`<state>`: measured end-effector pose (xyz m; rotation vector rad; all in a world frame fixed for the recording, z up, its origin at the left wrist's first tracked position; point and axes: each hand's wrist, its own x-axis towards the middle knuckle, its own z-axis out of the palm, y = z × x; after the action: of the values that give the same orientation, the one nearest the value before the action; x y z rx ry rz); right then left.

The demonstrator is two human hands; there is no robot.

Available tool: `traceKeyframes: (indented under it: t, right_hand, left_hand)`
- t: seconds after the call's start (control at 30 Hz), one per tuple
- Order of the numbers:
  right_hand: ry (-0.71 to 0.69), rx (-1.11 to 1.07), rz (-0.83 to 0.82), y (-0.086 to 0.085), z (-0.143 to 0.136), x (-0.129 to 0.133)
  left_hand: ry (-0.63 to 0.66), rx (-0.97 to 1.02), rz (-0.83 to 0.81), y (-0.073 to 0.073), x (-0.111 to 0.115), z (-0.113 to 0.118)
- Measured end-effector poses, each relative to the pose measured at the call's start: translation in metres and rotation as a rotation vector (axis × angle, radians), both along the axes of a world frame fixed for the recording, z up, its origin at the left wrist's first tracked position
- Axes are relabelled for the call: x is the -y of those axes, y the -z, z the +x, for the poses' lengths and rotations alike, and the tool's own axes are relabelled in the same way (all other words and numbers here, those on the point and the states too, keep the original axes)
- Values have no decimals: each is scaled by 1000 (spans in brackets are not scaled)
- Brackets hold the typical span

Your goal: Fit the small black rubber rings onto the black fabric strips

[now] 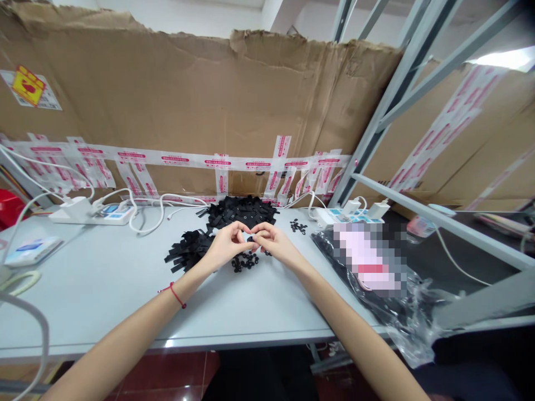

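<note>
My left hand (pixel 228 244) and my right hand (pixel 273 242) meet over the middle of the table, fingertips pinched together. A small black piece (pixel 251 239) shows between them; the fingers hide most of it, so its kind cannot be told. Right below the hands lies a cluster of small black ring-like parts (pixel 244 262). A pile of short black fabric strips (pixel 188 252) is beside my left hand, partly behind the wrist. Behind both hands spreads a larger heap of black strips (pixel 242 210), some with a small round fitting.
Small black parts (pixel 298 225) lie scattered to the right. Power strips (pixel 92 211) with white cables line the back, before a tall cardboard sheet (pixel 200 94). A pixelated pink object (pixel 370 262) rests on black plastic at right, near a metal frame (pixel 451 220). A packet (pixel 33 250) lies left.
</note>
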<state>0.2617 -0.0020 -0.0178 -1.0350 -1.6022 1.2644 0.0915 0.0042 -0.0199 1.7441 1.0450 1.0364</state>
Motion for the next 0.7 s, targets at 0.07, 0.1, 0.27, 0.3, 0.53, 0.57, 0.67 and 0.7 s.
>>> traceKeyframes:
  t: [0.07,0.1,0.27,0.3,0.53,0.57,0.67,0.7]
  right_hand:
    - [8,-26,-15,-1,2,-1]
    - [10,-38,-18,-2,3,-2]
    - [-42,-52,20,-5,7,-1]
    - [-57,-25,47,-6,7,-1]
    - [66,437,406,-5,3,4]
    - [58,476,461,-5,2,5]
    - [-11,541,574,-2,0,7]
    - [-32,550,593,-1,-1,8]
  left_hand:
    - [9,-13,3,-1,-2,-3]
    - [17,-16,-2,-2,-4,-5]
    - [129,-86,-131,-10,-13,-18]
    - [162,-112,-149,-12,-13,-20]
    - [343,-284,-171,-17,-8,-21]
    - [347,-270,-167,-17,-8,-21]
    - [355,-230,-150,-18,-6,-20]
    - [357,-227,-142,-18,-6,-20]
